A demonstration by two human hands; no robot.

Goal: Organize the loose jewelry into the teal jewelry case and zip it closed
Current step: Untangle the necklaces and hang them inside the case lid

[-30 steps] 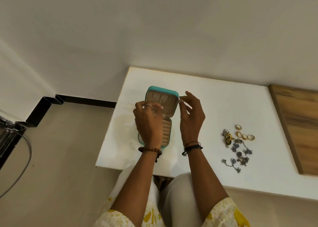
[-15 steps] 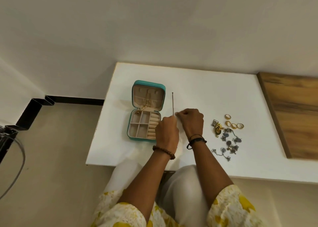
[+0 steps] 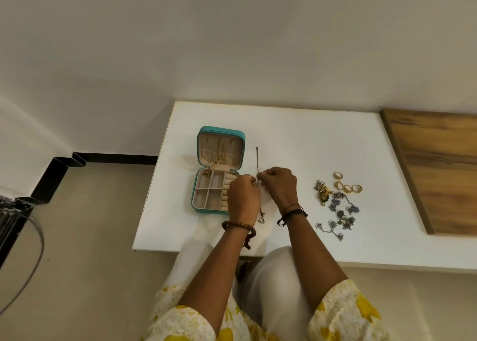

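The teal jewelry case [image 3: 200,144] lies open on the white table [image 3: 296,139], its beige lid up and a gold chain hanging inside. A thin chain necklace [image 3: 257,160] lies stretched on the table just right of the case, with a small pendant at its near end. My left hand [image 3: 244,197] and my right hand [image 3: 280,185] both pinch this chain at its middle. To the right lie several gold rings [image 3: 347,184], a gold brooch [image 3: 322,194] and a silver flower necklace [image 3: 340,216].
A wooden board [image 3: 436,170] covers the table's right end. The table's left edge and near edge drop to a beige floor [image 3: 90,237]. My knees in white trousers [image 3: 271,276] sit under the near edge. A black frame stands at far left.
Both hands left the case lid and came down to the table right of the case. They now hold a thin chain laid out there. The view shifted slightly.
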